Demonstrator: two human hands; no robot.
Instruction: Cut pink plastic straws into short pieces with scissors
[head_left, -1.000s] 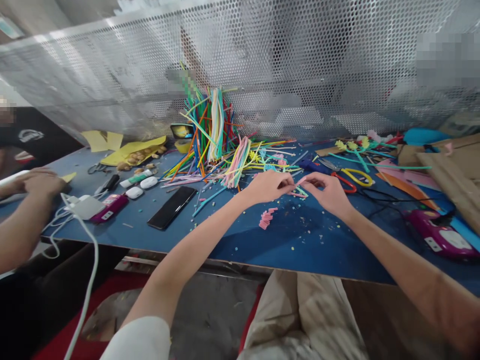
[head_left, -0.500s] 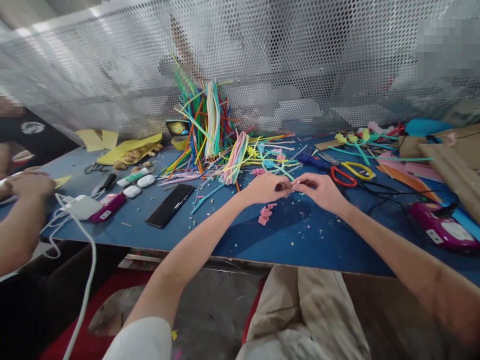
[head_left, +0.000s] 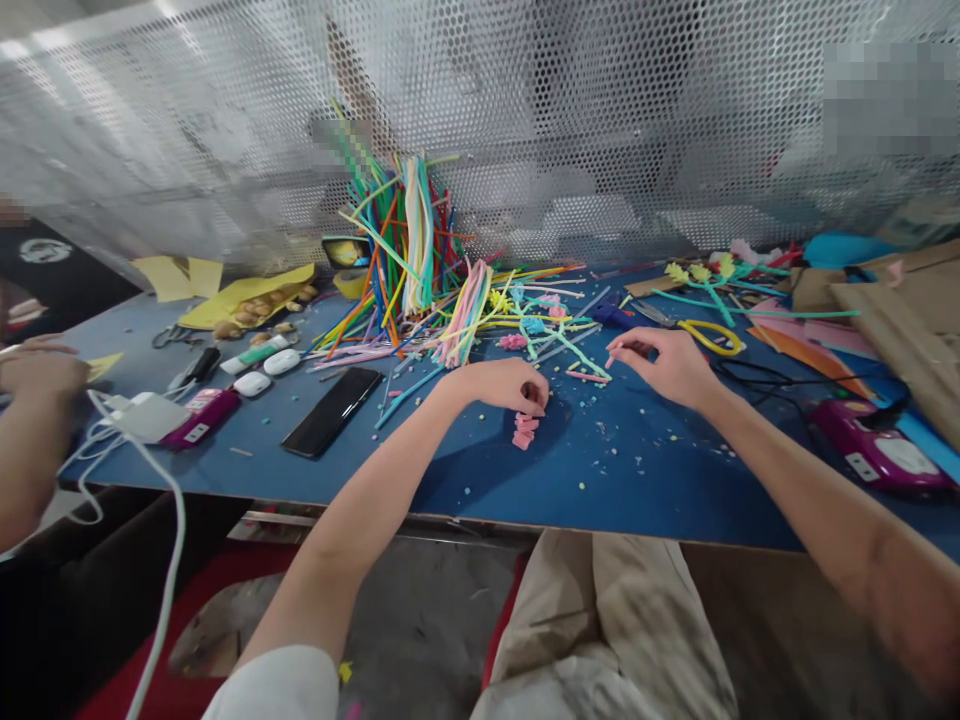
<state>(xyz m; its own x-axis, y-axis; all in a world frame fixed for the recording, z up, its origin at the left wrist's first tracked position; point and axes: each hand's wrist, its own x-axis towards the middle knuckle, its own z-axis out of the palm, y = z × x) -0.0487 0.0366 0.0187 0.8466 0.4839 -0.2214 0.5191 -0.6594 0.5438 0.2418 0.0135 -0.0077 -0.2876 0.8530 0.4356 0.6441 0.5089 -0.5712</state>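
Observation:
My left hand (head_left: 508, 386) reaches down to a small pile of short pink pipe cleaner pieces (head_left: 524, 432), its fingers curled together at the pile's upper edge. Whatever sits between those fingertips is hidden. To the right, my right hand (head_left: 670, 366) is raised a little above the table, thumb and index finger pinching a small pink pipe cleaner piece (head_left: 611, 358). Just left of it lies a pale green pipe cleaner stem (head_left: 574, 350) with branches. A pink cluster (head_left: 514, 342) rests behind my left hand.
Bundled pipe cleaners (head_left: 420, 240) stand against the perforated metal screen (head_left: 600, 120). A black phone (head_left: 332, 412) lies left. Yellow-handled scissors (head_left: 712, 338), cables and a purple power strip (head_left: 881, 445) are right. A co-worker's hand (head_left: 41, 365) rests at far left.
My hands have parted. The left moved left and down to the pink pile; the right moved right, a pink piece at its fingertips. The green stem's near end now shows.

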